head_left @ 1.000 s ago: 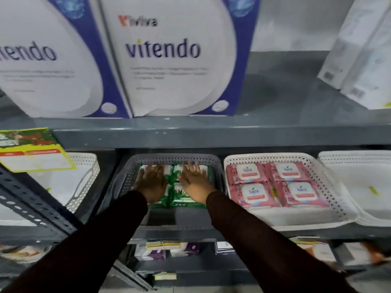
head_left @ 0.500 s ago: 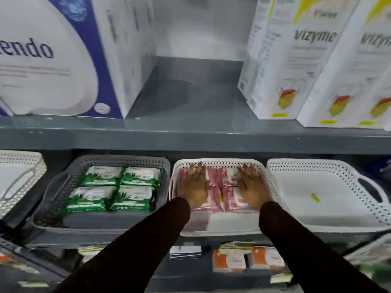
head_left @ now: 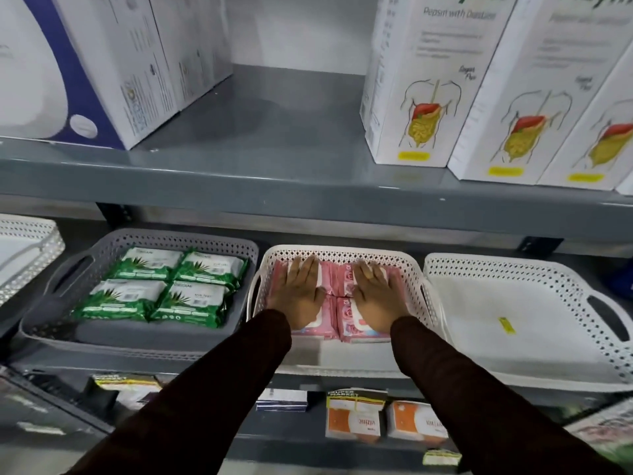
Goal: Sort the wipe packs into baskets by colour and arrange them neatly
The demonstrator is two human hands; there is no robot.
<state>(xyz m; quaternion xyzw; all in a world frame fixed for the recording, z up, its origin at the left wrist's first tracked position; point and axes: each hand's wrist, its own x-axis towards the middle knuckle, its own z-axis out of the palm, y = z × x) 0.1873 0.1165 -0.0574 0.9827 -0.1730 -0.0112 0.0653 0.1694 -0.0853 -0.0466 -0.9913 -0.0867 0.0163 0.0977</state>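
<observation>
**A:** What sits on the middle shelf [head_left: 308,200]?

**B:** Three perforated plastic baskets in a row, with the edge of a fourth at the far left. The grey basket [head_left: 61,323] on the left holds four green wipe packs [head_left: 161,291] laid flat in a two-by-two block, touching each other. Just beside it, the white basket [head_left: 346,253] in the centre holds the pink wipe packs [head_left: 337,293], also flat and pressed together in a two-by-two block. To the right, a second white basket [head_left: 513,337] holds only a small yellow sticker [head_left: 507,325].

**A:** And the hands?

**B:** Both reach into the centre basket from dark sleeves. The left hand [head_left: 299,293] lies flat, fingers straight and together, palm down on the left pink packs. The right hand [head_left: 376,296] lies the same way on the right pink packs. Neither grips anything; both are spread flat and resting on top.

**A:** Anything else around?

**B:** White boxes [head_left: 421,80] printed with a digestive-tract drawing stand on the shelf above, at right. Blue and white boxes [head_left: 102,63] stand at left. Small orange and white boxes [head_left: 352,419] sit on the shelf below.
</observation>
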